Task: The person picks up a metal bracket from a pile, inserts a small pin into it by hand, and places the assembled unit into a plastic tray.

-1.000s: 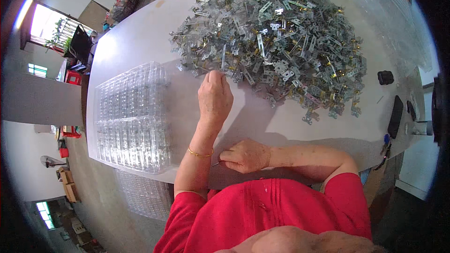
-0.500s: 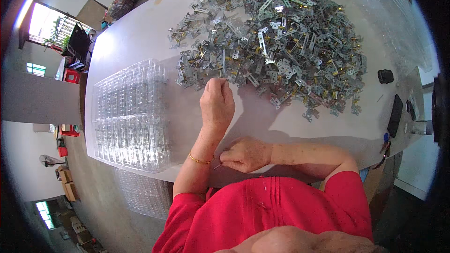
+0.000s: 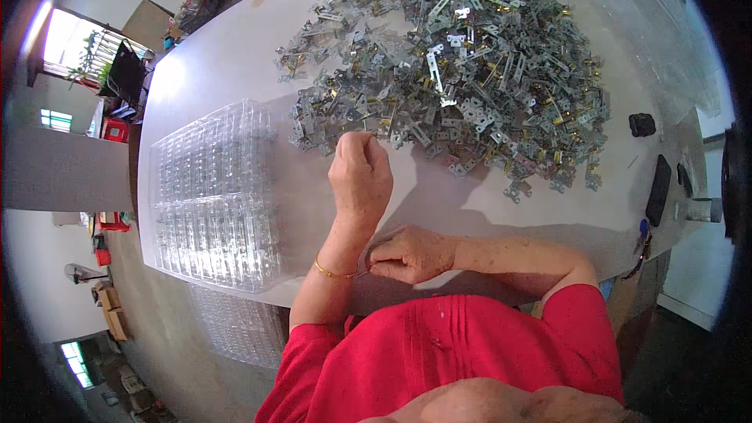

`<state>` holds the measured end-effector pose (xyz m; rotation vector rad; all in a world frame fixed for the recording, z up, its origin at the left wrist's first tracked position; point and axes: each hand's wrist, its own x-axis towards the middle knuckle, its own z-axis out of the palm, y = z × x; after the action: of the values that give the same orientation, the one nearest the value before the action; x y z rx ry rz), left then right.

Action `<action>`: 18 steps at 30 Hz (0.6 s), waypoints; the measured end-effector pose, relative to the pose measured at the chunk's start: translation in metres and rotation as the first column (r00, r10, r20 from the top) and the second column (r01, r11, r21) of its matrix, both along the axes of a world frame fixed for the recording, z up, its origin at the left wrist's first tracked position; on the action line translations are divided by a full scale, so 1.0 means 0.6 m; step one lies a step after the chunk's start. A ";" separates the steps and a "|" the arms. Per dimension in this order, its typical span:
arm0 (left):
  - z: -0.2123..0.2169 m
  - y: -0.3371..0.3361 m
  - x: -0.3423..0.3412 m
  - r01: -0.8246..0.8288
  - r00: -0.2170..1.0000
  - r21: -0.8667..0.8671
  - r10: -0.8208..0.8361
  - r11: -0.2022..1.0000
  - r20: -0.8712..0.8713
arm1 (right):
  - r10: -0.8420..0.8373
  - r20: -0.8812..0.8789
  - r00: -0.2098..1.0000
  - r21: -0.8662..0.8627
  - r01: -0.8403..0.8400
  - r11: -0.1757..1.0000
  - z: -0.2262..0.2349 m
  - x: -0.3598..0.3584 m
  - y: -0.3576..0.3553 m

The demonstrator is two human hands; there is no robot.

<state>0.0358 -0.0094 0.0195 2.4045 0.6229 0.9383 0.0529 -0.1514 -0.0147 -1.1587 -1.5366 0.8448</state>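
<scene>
My left hand (image 3: pixel 359 180) is closed at the near edge of a big heap of small metal brackets (image 3: pixel 486 78), its fingertips touching or almost touching the nearest ones. Whatever those fingers hold is hidden. Close to my body, my right hand (image 3: pixel 411 254) rests low over the table edge beside my left wrist, fingers pinched. A thin, light-coloured piece (image 3: pixel 361 272) pokes out of the pinch; its exact kind is too small to tell. The brackets are silvery, with brass-coloured bits among them.
Clear plastic trays (image 3: pixel 215 196) with rows of pockets, filled with metal parts, lie on the white table (image 3: pixel 313 211) at left. More trays (image 3: pixel 239 321) sit lower down. Empty clear trays (image 3: pixel 658 39) are stacked far right, near a black phone-like object (image 3: pixel 658 190).
Both hands stay in nearly the same places and remain closed. The whole view has shifted slightly.
</scene>
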 end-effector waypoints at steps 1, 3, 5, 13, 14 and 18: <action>0.000 -0.001 -0.005 0.006 1.000 -0.016 -0.005 1.000 0.021 | -0.011 -0.020 1.000 0.034 0.012 0.999 0.000 0.000 0.001; -0.005 -0.003 -0.011 0.011 0.999 -0.032 -0.010 0.999 0.038 | 0.031 -0.065 0.997 -0.016 -0.032 0.999 0.004 0.005 0.000; -0.019 -0.006 -0.012 0.006 0.999 -0.169 0.002 0.986 0.052 | 0.071 -0.108 0.992 -0.066 -0.078 0.995 0.012 0.012 0.001; -0.023 0.003 -0.001 0.285 0.929 -0.786 0.045 0.548 0.368 | 0.111 -0.193 0.975 -0.043 -0.121 0.992 0.004 0.008 0.005; -0.020 0.003 -0.002 0.349 0.909 -0.808 0.039 0.475 0.415 | 0.110 -0.193 0.975 -0.044 -0.121 0.992 0.006 0.009 0.004; -0.010 0.014 -0.016 0.500 0.854 -0.815 -0.011 0.291 0.520 | 0.119 -0.212 0.970 -0.102 -0.143 0.984 0.012 0.013 0.003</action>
<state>0.0263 -0.0009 0.0136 1.0908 0.3783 0.6094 0.0606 -0.1496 -0.0077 -1.0254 -1.4196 1.1210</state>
